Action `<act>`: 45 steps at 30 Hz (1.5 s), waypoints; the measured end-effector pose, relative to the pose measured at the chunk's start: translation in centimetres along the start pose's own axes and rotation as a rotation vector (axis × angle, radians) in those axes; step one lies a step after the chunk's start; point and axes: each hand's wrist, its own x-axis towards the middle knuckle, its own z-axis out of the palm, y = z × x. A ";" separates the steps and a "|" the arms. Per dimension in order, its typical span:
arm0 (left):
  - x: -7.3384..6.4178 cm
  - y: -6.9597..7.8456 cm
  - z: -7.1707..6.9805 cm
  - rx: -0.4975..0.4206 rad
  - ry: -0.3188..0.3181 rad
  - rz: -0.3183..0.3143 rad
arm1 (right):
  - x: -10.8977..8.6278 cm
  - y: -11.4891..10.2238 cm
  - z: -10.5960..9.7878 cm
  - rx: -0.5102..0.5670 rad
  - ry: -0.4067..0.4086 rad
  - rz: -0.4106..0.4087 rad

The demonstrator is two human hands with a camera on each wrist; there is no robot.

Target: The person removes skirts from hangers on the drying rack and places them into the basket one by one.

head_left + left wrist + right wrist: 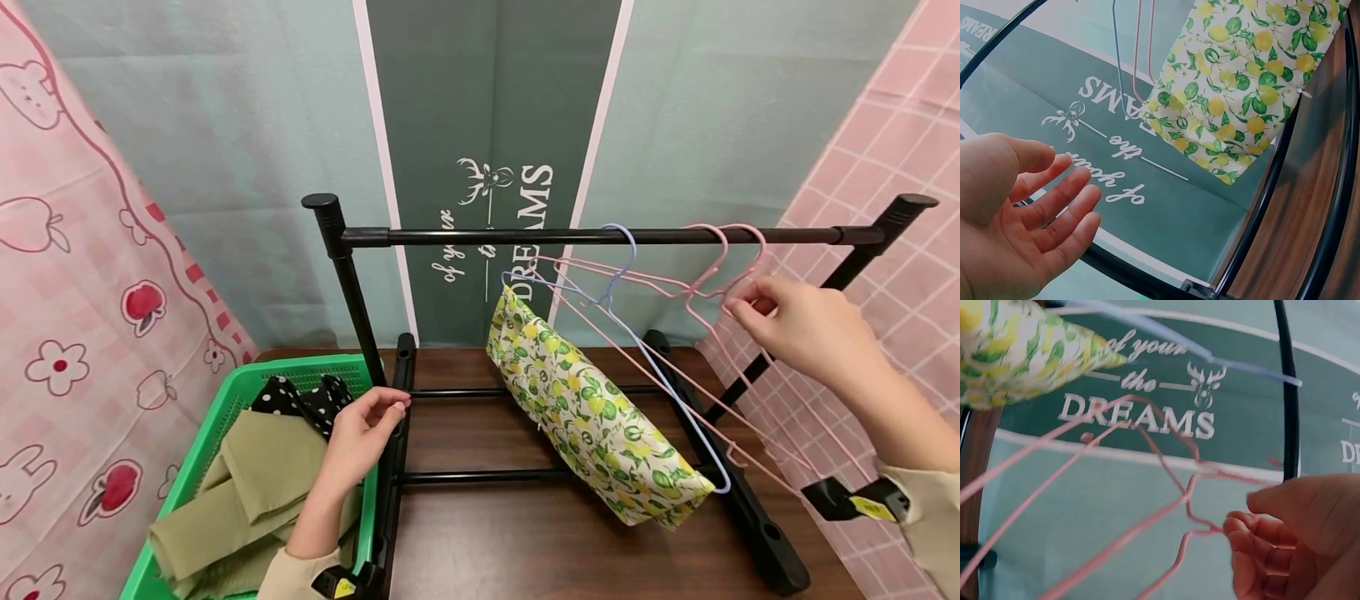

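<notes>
Beside the pink hangers (708, 292), my right hand (806, 325) has loosely bent fingers, the tips close to the neck of the rightmost one. A gap shows between thumb and fingers in the right wrist view; whether they touch the wire is hard to tell. My left hand (365, 437) hovers by the rack's left post, fingers relaxed and holding nothing. A lemon-print cloth (592, 408) hangs from a blue hanger (652, 354) on the black rail (525, 237), sloping down toward me. The left wrist view also has this cloth (1235, 81).
A green basket (225, 392) stands left of the rack, with folded olive cloth (262, 475) and black polka-dot fabric (300, 402) in it. Lower crossbars (480, 477) span the rack above the brown wooden table (480, 542). Printed curtains surround the table.
</notes>
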 end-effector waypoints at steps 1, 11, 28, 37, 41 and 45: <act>0.0 0.1 0.0 -0.002 0.000 -0.002 | 0.0 -0.3 -0.1 0.007 0.023 -0.007; 0.3 -1.0 0.9 0.002 -0.019 0.011 | 0.0 -4.1 0.9 0.055 0.038 -0.163; 0.5 -2.7 2.6 -0.057 -0.101 0.021 | 2.2 -8.6 3.7 0.131 -0.118 -0.215; 0.5 -3.2 3.3 -0.039 -0.116 0.010 | 3.5 -9.1 5.1 0.134 -0.157 -0.195; 0.4 -3.4 3.6 -0.037 -0.103 0.016 | 4.0 -9.5 5.8 0.127 -0.152 -0.169; 0.3 -3.6 4.0 -0.048 -0.109 0.015 | 4.3 -9.9 6.1 0.153 -0.131 -0.156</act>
